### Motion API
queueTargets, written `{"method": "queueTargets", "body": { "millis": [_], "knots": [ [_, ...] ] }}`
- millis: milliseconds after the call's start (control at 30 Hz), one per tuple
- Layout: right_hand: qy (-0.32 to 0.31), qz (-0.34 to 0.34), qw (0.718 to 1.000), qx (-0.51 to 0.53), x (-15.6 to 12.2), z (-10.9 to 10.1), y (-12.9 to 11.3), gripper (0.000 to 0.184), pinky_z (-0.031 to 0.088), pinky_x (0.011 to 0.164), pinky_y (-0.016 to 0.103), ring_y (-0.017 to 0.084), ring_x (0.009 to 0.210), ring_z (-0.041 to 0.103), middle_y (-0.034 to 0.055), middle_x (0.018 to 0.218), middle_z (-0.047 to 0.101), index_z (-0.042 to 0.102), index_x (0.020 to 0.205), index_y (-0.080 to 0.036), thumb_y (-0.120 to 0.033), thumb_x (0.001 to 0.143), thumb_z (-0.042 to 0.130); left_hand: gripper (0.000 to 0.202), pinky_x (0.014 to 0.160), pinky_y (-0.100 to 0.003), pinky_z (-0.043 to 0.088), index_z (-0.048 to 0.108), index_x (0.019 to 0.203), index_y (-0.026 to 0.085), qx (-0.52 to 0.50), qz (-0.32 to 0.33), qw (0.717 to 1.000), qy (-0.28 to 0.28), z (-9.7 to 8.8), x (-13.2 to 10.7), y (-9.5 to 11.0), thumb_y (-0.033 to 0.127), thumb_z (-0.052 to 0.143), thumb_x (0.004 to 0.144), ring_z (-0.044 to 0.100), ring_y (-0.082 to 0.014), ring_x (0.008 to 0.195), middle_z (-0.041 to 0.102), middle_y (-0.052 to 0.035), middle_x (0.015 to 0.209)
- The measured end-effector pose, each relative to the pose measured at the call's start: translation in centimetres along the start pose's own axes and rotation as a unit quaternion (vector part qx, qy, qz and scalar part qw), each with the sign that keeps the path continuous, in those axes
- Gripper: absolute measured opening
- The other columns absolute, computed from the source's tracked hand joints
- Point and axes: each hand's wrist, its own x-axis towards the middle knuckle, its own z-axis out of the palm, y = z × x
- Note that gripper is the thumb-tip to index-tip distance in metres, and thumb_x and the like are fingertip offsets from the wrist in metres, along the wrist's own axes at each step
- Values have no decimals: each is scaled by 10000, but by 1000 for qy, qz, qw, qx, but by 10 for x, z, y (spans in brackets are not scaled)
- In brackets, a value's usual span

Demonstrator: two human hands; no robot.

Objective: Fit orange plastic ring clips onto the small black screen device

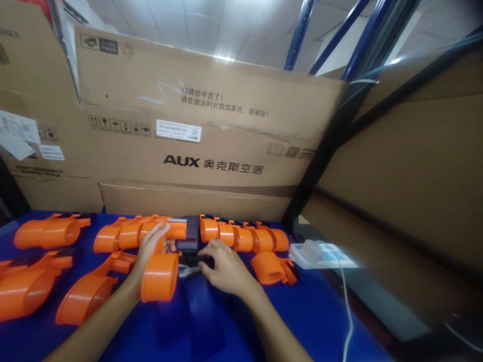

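My left hand is closed around an orange plastic piece with a wide ring at its near end and an arm reaching away from me. My right hand pinches a small black part beside it; its exact kind is hard to make out. A grey metallic bit shows just below that black part. Past my fingers stands a dark box-like object. A dark blue strap or sheet lies under the hands, blurred.
More orange ring pieces stand in a row at the back and in groups at left. One lies right of my hand. A white power strip with a cable sits at the right edge of the blue surface. Cardboard walls the back.
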Motion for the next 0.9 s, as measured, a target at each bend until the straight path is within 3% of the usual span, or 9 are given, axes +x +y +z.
{"method": "queueTargets", "body": {
  "millis": [100,233,400,500,633,900],
  "knots": [
    [-5,-2,1000,0,1,2,-1,179,479,835,313,219,937,617,63,950,663,722,1016,-212,-213,849,655,387,427,-206,419,597,916,188,77,68,995,-4,3,-2,-8,464,787,723,601,-146,465,641,7,587],
    [66,3,995,73,6,2,-2,148,475,818,316,206,906,614,56,935,674,707,977,-211,-266,933,577,494,477,-214,431,594,1110,186,131,90,987,0,6,-9,-16,489,757,755,605,-147,536,652,-2,640],
    [151,35,950,273,12,8,-9,256,482,695,276,165,759,606,39,911,681,668,1087,-192,-390,965,560,545,494,-222,415,579,1206,175,185,80,978,-48,11,-16,-20,503,721,794,565,-131,517,662,-11,655],
    [166,43,925,338,14,12,-11,246,464,654,256,154,727,584,26,862,663,670,1031,-181,-398,941,599,542,513,-226,416,567,1227,173,208,82,972,-78,14,-19,-20,492,707,813,551,-132,528,659,-9,646],
    [182,41,913,362,14,9,-11,224,441,638,254,146,694,552,16,810,639,676,916,-178,-395,926,619,527,515,-229,413,569,1209,184,224,71,967,-95,16,-23,-21,482,718,800,556,-144,545,656,-10,649],
    [207,47,929,305,10,-5,-15,197,412,597,260,141,642,516,19,820,656,695,862,-193,-380,898,645,472,536,-234,418,562,1166,193,237,86,960,-122,18,-23,-18,462,716,812,565,-146,580,643,0,675]
  ]
}}
